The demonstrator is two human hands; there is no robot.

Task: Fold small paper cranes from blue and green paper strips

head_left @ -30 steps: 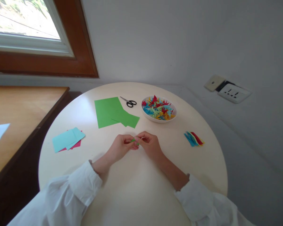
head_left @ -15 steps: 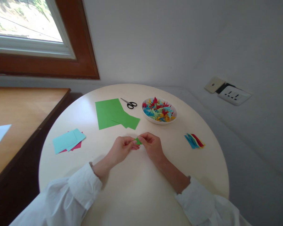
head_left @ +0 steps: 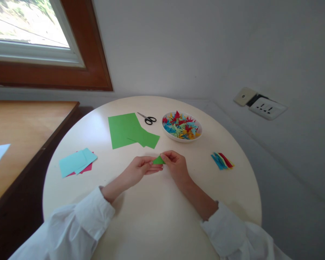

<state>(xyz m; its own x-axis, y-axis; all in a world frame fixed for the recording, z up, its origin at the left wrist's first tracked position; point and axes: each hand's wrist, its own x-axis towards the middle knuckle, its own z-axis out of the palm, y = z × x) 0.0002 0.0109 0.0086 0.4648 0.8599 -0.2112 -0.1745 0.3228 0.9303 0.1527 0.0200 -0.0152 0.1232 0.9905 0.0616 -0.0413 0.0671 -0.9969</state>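
A small folded piece of green paper (head_left: 159, 160), roughly triangular, is held between my two hands above the front middle of the table. My left hand (head_left: 141, 168) pinches its left corner between thumb and fingers, with the lower fingers stretched out beneath it. On the other side, my right hand (head_left: 176, 165) grips the right corner with thumb and index finger. Just beyond my hands lie larger sheets of green paper (head_left: 123, 130), partly overlapping. Scissors (head_left: 147, 118) with black handles rest to the right of those sheets.
A white bowl (head_left: 176, 139) full of colourful folded paper cranes stands at the back right. Light blue sheets (head_left: 73, 163) over pink ones (head_left: 88, 168) lie at left. Coloured folded paper pieces (head_left: 222, 161) lie at right on the round white table (head_left: 151, 224).
More of the green paper shows now, as a triangle. My left fingers have straightened out beneath it. The whole view has shifted slightly.
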